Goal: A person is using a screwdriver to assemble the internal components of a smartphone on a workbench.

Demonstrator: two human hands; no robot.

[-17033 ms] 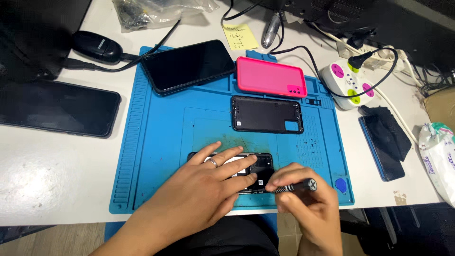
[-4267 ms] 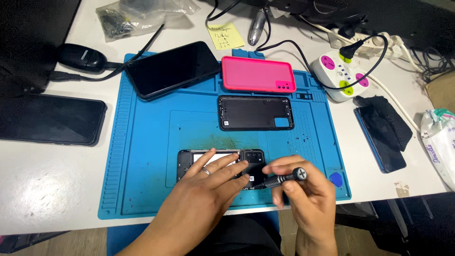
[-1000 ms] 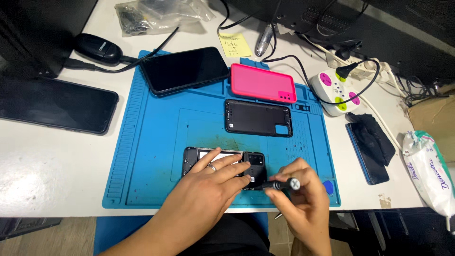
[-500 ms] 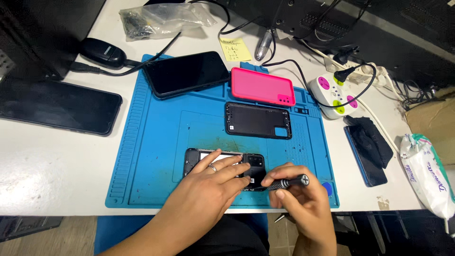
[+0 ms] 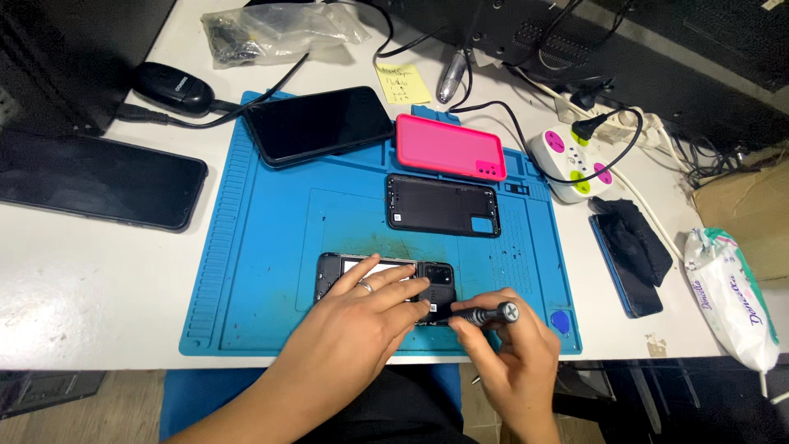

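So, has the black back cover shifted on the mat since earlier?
No. The black back cover lies just below the pink case on the blue mat, as before.

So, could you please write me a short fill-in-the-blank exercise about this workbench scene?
1. The right hand grips a small ____.
2. The left hand presses on the opened phone, which lies on a ____ mat.
3. The phone case above the black back cover is ____.

Missing words: screwdriver; blue; pink

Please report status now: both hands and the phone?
Left hand pressing opened phone flat. Right hand holding screwdriver at phone's edge. Nothing in the way.
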